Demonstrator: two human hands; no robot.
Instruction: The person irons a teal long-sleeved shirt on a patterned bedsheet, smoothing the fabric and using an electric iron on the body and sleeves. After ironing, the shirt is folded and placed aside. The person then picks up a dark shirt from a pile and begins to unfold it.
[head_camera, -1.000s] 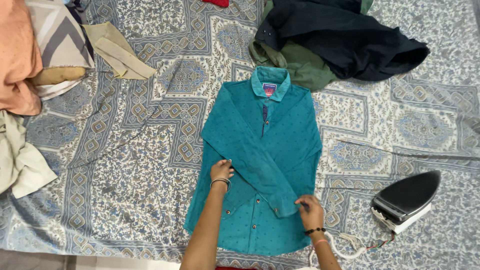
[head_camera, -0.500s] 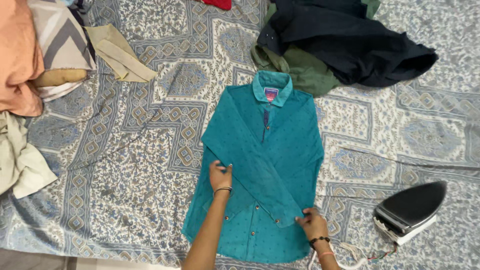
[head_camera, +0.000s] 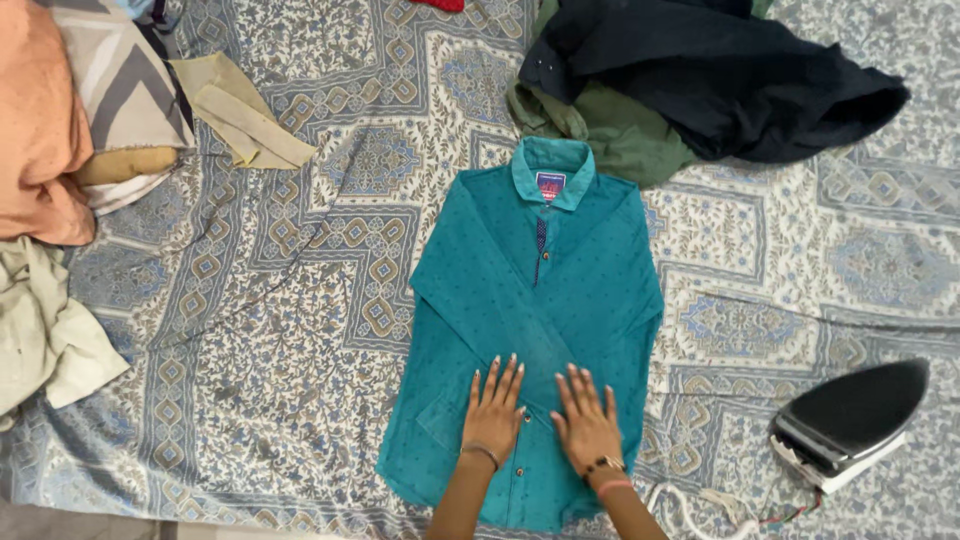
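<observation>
a teal shirt (head_camera: 530, 290) with small dark dots lies spread face up on the patterned bedsheet (head_camera: 300, 300), collar toward the far side, buttons running down the middle, and one long sleeve folded slantwise across the chest from the far left shoulder down toward the near right hem. the person's left hand (head_camera: 492, 412) rests flat on the lower front of the shirt, palm down, fingers straight and slightly fanned apart, gripping nothing. the right hand (head_camera: 586, 420) lies flat just beside it, also palm down with the fingers spread, pressing on the end of the folded sleeve near the button line; the two hands sit close together but not touching. there is a thin bangle on the left wrist and a dark bead band and a pink thread on the right. off to the right, well apart from the shirt, a clothes iron (head_camera: 850, 415) with a dark soleplate stands tipped on its heel, its cord (head_camera: 700, 500) trailing along the sheet toward the near edge. beyond the collar sits a heap with a dark navy garment (head_camera: 720, 80) piled over a green garment (head_camera: 620, 130), the green one just touching the collar. at the far left are an orange cloth (head_camera: 35, 120), a grey and white striped cushion (head_camera: 120, 80), a folded beige cloth (head_camera: 240, 110), and a cream cloth (head_camera: 45, 330) nearer the left edge.
</observation>
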